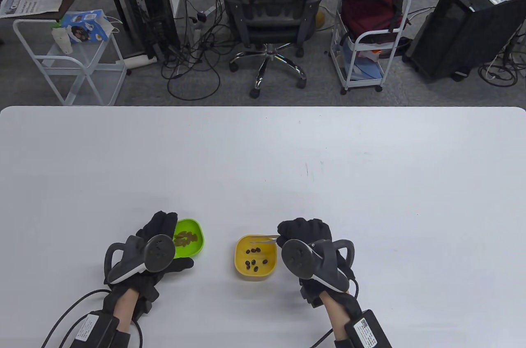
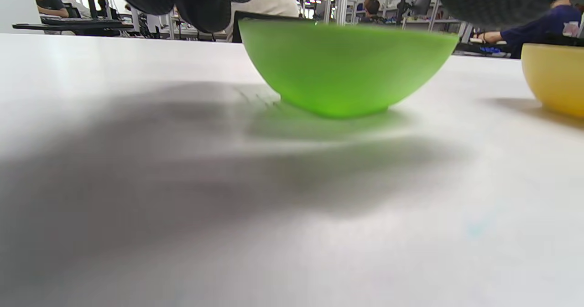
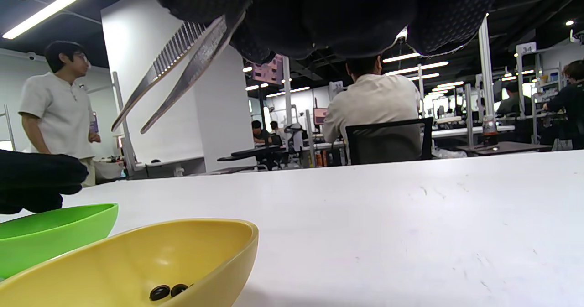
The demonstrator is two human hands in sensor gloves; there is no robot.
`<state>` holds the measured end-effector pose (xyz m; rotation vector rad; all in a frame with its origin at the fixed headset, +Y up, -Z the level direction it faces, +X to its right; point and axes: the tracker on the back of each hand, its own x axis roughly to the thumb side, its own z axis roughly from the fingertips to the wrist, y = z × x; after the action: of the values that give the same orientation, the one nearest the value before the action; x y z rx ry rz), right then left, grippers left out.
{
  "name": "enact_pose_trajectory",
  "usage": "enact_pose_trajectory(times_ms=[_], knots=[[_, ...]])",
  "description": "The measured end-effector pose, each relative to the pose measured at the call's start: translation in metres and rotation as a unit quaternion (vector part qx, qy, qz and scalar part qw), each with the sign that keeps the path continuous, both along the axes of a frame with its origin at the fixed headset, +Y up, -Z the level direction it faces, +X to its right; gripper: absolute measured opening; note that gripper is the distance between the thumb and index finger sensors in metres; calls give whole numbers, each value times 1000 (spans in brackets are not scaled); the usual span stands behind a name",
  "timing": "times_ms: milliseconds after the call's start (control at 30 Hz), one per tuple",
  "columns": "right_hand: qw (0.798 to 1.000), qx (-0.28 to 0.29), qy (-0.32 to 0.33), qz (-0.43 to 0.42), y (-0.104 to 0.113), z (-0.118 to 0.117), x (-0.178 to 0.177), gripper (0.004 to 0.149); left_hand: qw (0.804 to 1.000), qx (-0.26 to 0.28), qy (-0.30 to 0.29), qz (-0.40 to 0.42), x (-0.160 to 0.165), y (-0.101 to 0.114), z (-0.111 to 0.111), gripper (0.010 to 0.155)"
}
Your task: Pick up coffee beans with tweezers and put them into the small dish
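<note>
A green dish (image 1: pixel 190 238) with a heap of coffee beans (image 1: pixel 185 238) stands at the front left; its outside also shows in the left wrist view (image 2: pixel 346 65). A yellow dish (image 1: pixel 254 258) with several beans (image 1: pixel 257 263) stands to its right, and shows in the right wrist view (image 3: pixel 137 261). My left hand (image 1: pixel 158 241) rests at the green dish's left rim, fingers along it. My right hand (image 1: pixel 306 237) holds metal tweezers (image 1: pixel 264 240) over the yellow dish's far rim. In the right wrist view the tweezers (image 3: pixel 169 79) have their tips slightly apart with nothing between them.
The white table (image 1: pixel 263 167) stretches far beyond the dishes. An office chair (image 1: pixel 273 15), two wire carts (image 1: pixel 78 60) and computer towers stand on the floor past the table's far edge.
</note>
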<state>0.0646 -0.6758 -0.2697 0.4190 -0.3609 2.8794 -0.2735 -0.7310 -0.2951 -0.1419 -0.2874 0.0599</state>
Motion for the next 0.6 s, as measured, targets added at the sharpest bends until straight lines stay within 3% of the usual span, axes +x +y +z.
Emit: enact_pose_trajectory(times_ms=[267, 467, 600], knots=[[1000, -2, 3, -3, -1, 0, 0, 43, 998, 25, 13, -54, -17, 30, 6, 98], [1000, 1, 3, -3, -1, 1, 0, 43, 998, 11, 25, -60, -35, 20, 12, 71], [1000, -4, 1, -1, -3, 0, 0, 43, 997, 8, 35, -64, -42, 8, 15, 69]])
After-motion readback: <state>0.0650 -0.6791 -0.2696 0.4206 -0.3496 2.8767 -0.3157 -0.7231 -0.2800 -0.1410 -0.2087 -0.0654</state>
